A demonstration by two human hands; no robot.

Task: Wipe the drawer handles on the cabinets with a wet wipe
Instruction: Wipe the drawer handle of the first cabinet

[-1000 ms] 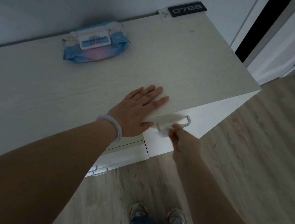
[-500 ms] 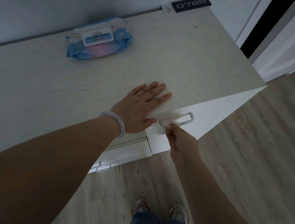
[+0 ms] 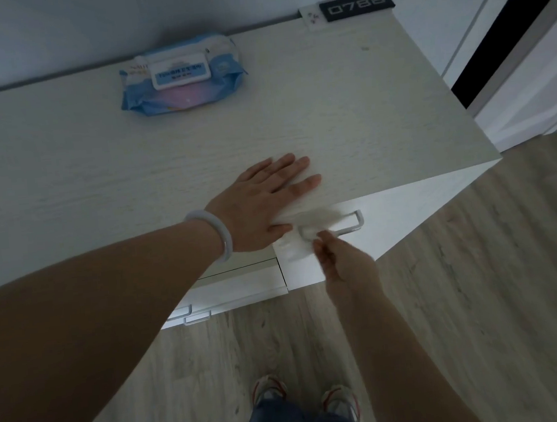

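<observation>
The left hand [image 3: 263, 205] is lying flat, fingers straight, on the front edge of the pale wood-grain cabinet top [image 3: 346, 110]. The right hand [image 3: 342, 259] is pinching a white wet wipe [image 3: 298, 244], blurred, against the left end of the metal drawer handle [image 3: 349, 226] on the white drawer front just below. A blue wet-wipe pack [image 3: 181, 81] is sitting near the back wall.

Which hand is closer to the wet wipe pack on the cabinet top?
Left. The left hand lies flat on the cabinet top, well in front of the wet wipe pack. The right hand is lower, at the drawer handle, pinching a wipe.
</observation>
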